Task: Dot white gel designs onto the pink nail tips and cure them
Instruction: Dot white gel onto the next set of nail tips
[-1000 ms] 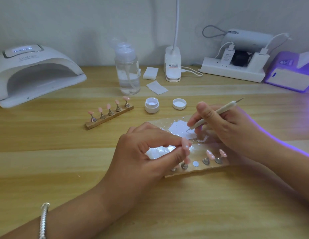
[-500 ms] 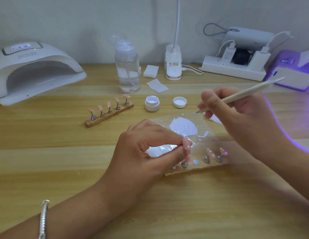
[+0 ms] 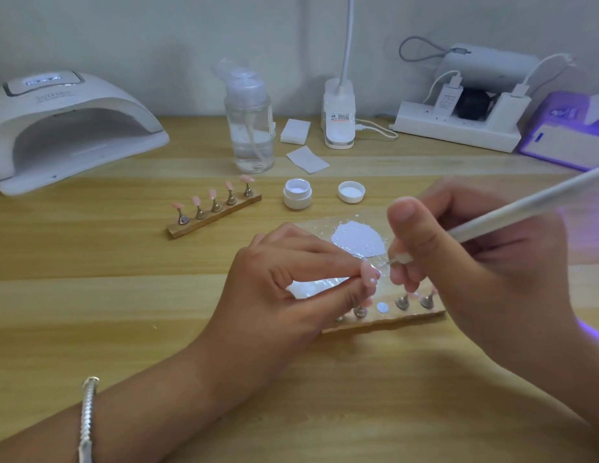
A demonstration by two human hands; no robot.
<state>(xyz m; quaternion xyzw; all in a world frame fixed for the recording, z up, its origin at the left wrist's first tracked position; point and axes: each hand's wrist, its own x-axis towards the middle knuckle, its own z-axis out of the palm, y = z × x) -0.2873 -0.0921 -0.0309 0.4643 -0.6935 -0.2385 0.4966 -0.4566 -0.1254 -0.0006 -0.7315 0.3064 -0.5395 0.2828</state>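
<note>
The tip [image 3: 369, 273] is pink with one white dot. The gel [image 3: 358, 242] is white, as are the pen [image 3: 525, 212], jar [image 3: 297, 197], lid [image 3: 351, 192] and big lamp [image 3: 67, 128]. The row of tips [image 3: 212, 194] on the pale wood stand [image 3: 221, 219] is plain pink. The small lamp [image 3: 565, 142] glows violet. The table [image 3: 124, 262] is light wood with paler bands. The bracelet [image 3: 87, 419] is silver.

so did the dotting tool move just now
Yes. The tip of the dotting tool came nearer, from the far right of the white gel puddle to its near right edge, beside the pink nail tip.

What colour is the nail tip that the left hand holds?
Pink nail tip with a white dot, head view.
</note>
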